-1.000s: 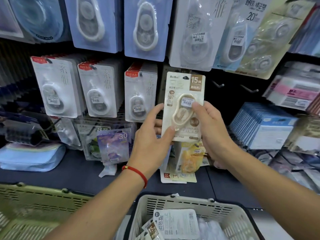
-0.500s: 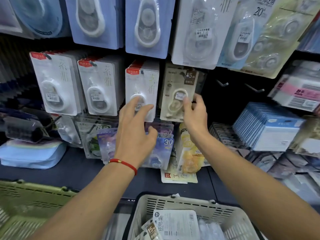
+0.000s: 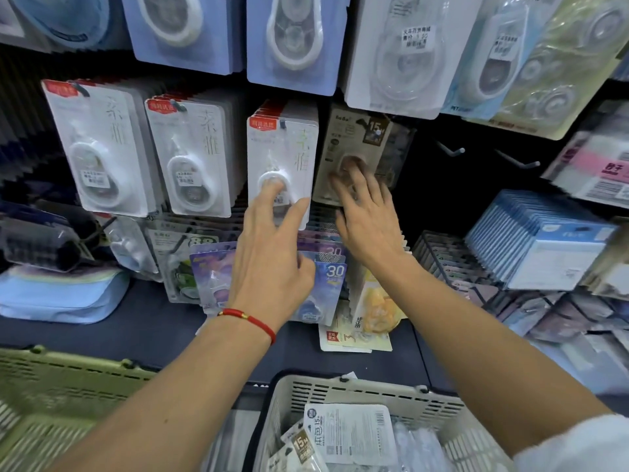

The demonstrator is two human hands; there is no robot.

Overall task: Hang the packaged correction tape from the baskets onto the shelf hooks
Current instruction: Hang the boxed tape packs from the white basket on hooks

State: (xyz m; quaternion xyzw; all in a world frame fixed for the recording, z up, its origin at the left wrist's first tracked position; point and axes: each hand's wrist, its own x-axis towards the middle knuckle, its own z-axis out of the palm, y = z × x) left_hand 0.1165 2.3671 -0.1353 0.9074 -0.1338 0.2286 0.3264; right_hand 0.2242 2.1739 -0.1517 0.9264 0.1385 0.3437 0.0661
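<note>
Beige correction tape pack [image 3: 360, 155] hanging on a shelf hook. Right hand [image 3: 369, 219] spread flat against it, left hand [image 3: 272, 253] loose, holding nothing. Best pressed fully back. More packs in grey basket [image 3: 371, 391] below.

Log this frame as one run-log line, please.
phase: pack placed on hook | left hand: open, on white pack | right hand: open, against beige 15M pack | white basket: packs left

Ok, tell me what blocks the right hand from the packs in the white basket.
Nothing visible does. The right hand is up at the hung 15M pack; the white basket sits open below, packs exposed.
</note>
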